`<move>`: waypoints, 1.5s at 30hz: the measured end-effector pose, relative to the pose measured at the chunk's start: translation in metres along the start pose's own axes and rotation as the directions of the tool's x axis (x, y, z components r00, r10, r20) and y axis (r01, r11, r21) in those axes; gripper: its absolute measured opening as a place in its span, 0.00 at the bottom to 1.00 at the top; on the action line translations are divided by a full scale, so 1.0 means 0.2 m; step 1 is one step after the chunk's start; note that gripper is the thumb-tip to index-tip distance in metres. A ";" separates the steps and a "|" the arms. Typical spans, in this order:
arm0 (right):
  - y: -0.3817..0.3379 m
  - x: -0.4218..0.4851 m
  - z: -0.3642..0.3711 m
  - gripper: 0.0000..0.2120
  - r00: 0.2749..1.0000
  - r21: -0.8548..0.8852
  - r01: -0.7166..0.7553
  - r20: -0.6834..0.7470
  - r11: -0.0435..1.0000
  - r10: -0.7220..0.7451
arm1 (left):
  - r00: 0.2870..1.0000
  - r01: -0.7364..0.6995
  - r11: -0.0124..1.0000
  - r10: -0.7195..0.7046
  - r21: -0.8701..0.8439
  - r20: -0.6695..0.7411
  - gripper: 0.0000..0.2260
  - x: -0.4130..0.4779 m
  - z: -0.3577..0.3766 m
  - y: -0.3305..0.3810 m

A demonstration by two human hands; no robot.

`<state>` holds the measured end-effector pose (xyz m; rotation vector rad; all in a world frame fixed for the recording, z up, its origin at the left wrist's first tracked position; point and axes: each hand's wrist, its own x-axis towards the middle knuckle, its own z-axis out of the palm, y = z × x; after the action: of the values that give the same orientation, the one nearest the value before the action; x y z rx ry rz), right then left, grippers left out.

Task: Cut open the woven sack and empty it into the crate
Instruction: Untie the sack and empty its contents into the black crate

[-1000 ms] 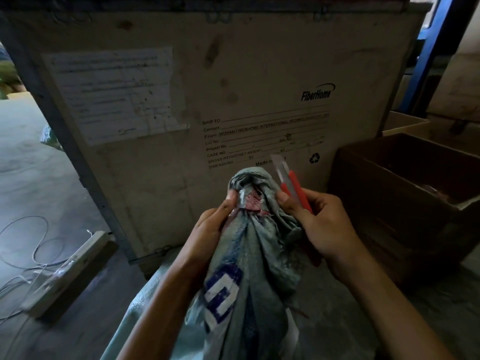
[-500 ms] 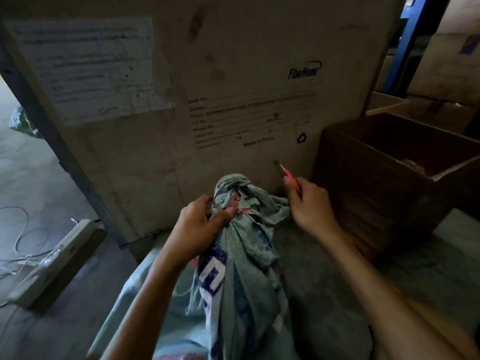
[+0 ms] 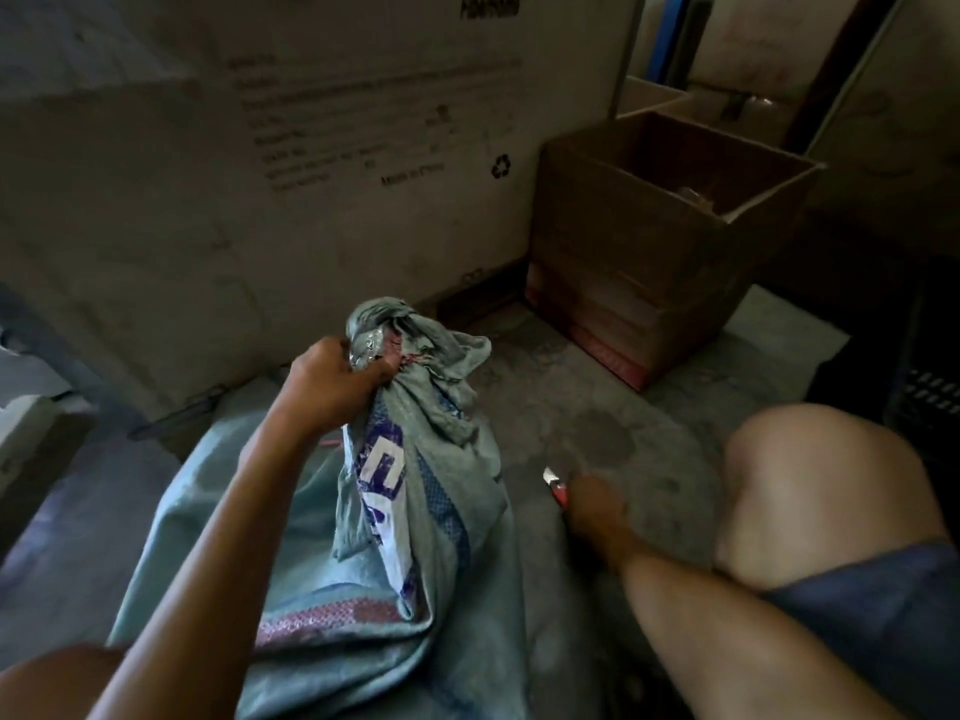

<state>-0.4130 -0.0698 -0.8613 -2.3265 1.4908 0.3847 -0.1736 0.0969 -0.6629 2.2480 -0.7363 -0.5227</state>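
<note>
A pale green woven sack (image 3: 415,511) with blue and white lettering stands between my knees, its neck bunched and tied at the top. My left hand (image 3: 332,381) grips that tied neck from the left. My right hand (image 3: 597,506) is low over the concrete floor to the right of the sack, holding a red utility knife (image 3: 556,488) with its blade pointing up and away. The knife is well apart from the sack. A black crate (image 3: 930,397) shows only partly at the right edge.
A large printed shipping box (image 3: 311,148) fills the background behind the sack. An open brown cardboard box (image 3: 623,262) stands on the floor at the right. My bare right knee (image 3: 821,491) is beside my right hand. Bare concrete floor lies between the sack and the cardboard box.
My right hand with the knife has dropped from the sack's neck down to the floor on the right. My left hand keeps its grip on the neck. The view has tilted downward.
</note>
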 end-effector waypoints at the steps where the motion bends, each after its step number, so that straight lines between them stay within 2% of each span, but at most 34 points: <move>1: 0.01 -0.01 0.02 0.17 1.000 0.008 -0.009 0.001 1.000 0.009 | 1.000 -0.014 1.000 0.014 0.007 0.009 0.23 0.00 0.02 0.01; 3: 0.00 -0.02 0.02 0.18 0.998 0.029 -0.042 -0.034 0.999 0.043 | 0.999 -0.040 0.999 0.040 0.023 0.002 0.23 -0.02 0.05 0.02; 5: -0.09 -0.01 -0.06 0.20 0.989 0.238 -0.093 -0.087 0.967 0.117 | 0.998 -0.051 0.998 0.052 0.023 -0.019 0.22 -0.03 0.07 0.03; 6: -0.16 0.00 -0.16 0.21 0.986 0.487 -0.092 -0.080 0.868 0.149 | 0.998 -0.051 0.999 0.051 0.015 -0.036 0.22 -0.03 0.07 0.04; 7: -0.25 0.00 -0.30 0.21 0.990 0.755 -0.043 -0.056 0.655 0.130 | 0.997 -0.043 0.999 0.043 -0.002 -0.060 0.22 -0.03 0.07 0.04; 8: -0.34 -0.02 -0.45 0.22 0.999 0.913 0.015 -0.029 0.407 0.029 | 0.996 -0.030 0.999 0.026 -0.038 -0.089 0.22 -0.03 0.07 0.05; 9: -0.42 -0.02 -0.58 0.23 0.990 0.970 0.080 -0.050 0.229 -0.131 | 0.993 -0.016 0.995 0.005 -0.094 -0.117 0.23 -0.03 0.06 0.06; 10: -0.49 -0.05 -0.70 0.22 0.947 0.970 0.176 -0.121 0.165 -0.297 | 0.990 -0.013 0.987 -0.010 -0.158 -0.143 0.23 -0.03 0.05 0.07; 11: -0.54 -0.08 -0.80 0.21 0.882 0.932 0.302 -0.193 0.199 -0.431 | 0.986 -0.031 0.976 -0.006 -0.214 -0.168 0.22 -0.03 0.04 0.09; 13: -0.65 -0.12 -0.96 0.20 0.778 0.723 0.571 -0.325 0.389 -0.538 | 0.979 -0.101 0.956 0.047 -0.274 -0.198 0.19 -0.05 0.02 0.12; 14: -0.67 -0.11 -1.04 0.18 0.731 0.601 0.660 -0.375 0.451 -0.570 | 0.977 -0.139 0.947 0.084 -0.289 -0.194 0.18 -0.05 0.00 0.13; 16: -0.69 -0.11 -1.24 0.12 0.669 0.405 0.742 -0.399 0.535 -0.627 | 0.978 -0.203 0.909 0.170 -0.363 -0.121 0.14 -0.07 -0.04 0.15; 19: -0.68 -0.12 -1.57 0.11 0.639 0.236 0.769 -0.339 0.595 -0.691 | 0.954 -0.228 0.802 0.297 -0.553 0.036 0.11 -0.10 -0.14 0.18; 23: -0.74 -0.21 -1.74 0.12 0.613 0.175 0.790 -0.250 0.588 -0.749 | 0.935 -0.087 0.652 0.314 -0.753 0.164 0.13 -0.13 -0.22 0.20; 24: -0.78 -0.24 -1.73 0.12 0.608 0.135 0.791 -0.284 0.596 -0.742 | 0.941 -0.066 0.622 0.299 -0.780 0.158 0.12 -0.14 -0.22 0.20; 26: -0.82 -0.28 -1.66 0.15 0.565 0.028 0.777 -0.472 0.629 -0.677 | 0.974 -0.079 0.602 0.216 -0.795 0.066 0.10 -0.14 -0.20 0.21; 28: -0.83 -0.35 -1.56 0.23 0.542 0.093 0.746 -0.660 0.659 -0.520 | 0.994 -0.096 0.604 0.093 -0.791 -0.049 0.10 -0.12 -0.20 0.20; 29: -0.83 -0.38 -1.51 0.31 0.564 0.171 0.741 -0.683 0.649 -0.464 | 0.996 -0.089 0.591 0.048 -0.802 -0.075 0.11 -0.11 -0.20 0.20; 30: -0.82 -0.41 -1.46 0.40 0.598 0.220 0.739 -0.650 0.637 -0.469 | 0.995 -0.089 0.571 0.024 -0.816 -0.092 0.12 -0.09 -0.20 0.20; 31: -0.82 -0.42 -1.41 0.45 0.629 0.235 0.738 -0.578 0.632 -0.520 | 0.994 -0.105 0.549 0.022 -0.829 -0.111 0.12 -0.09 -0.20 0.20; 32: -0.81 -0.43 -1.37 0.47 0.642 0.228 0.747 -0.490 0.624 -0.590 | 0.990 -0.131 0.545 0.023 -0.828 -0.142 0.12 -0.09 -0.21 0.19; 33: -0.81 -0.43 -1.34 0.43 0.636 0.206 0.761 -0.425 0.615 -0.645 | 0.982 -0.166 0.580 0.022 -0.797 -0.189 0.12 -0.09 -0.21 0.19; 34: -0.80 -0.42 -1.33 0.36 0.621 0.173 0.772 -0.412 0.612 -0.667 | 0.970 -0.194 0.658 0.021 -0.728 -0.241 0.13 -0.09 -0.20 0.17; 36: -0.78 -0.36 -1.40 0.22 0.569 0.047 0.774 -0.489 0.631 -0.661 | 0.949 -0.196 0.826 0.024 -0.529 -0.316 0.20 -0.08 -0.21 0.16; 37: -0.77 -0.33 -1.46 0.18 0.530 -0.043 0.764 -0.529 0.644 -0.663 | 0.950 -0.169 0.868 0.018 -0.468 -0.311 0.24 -0.08 -0.22 0.15; 39: -0.76 -0.30 -1.61 0.13 0.460 -0.210 0.710 -0.583 0.672 -0.669 | 0.982 -0.114 0.866 0.025 -0.486 -0.186 0.28 -0.09 -0.24 0.16; 41: -0.78 -0.30 -1.72 0.13 0.413 -0.262 0.697 -0.614 0.668 -0.672 | 0.995 -0.103 0.848 0.092 -0.519 -0.047 0.32 -0.11 -0.25 0.19; 44: -0.85 -0.28 -1.70 0.14 0.446 -0.230 0.700 -0.599 0.676 -0.665 | 0.989 -0.095 0.816 0.144 -0.571 0.041 0.42 -0.13 -0.23 0.21; 45: -0.88 -0.29 -1.66 0.16 0.459 -0.222 0.684 -0.609 0.694 -0.647 | 0.991 -0.071 0.794 0.123 -0.604 0.045 0.38 -0.13 -0.22 0.20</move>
<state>-0.2635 -0.0981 -0.5131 -2.8985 0.5899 -0.7620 -0.1830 0.1113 -0.6002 1.5894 -0.6108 -0.6913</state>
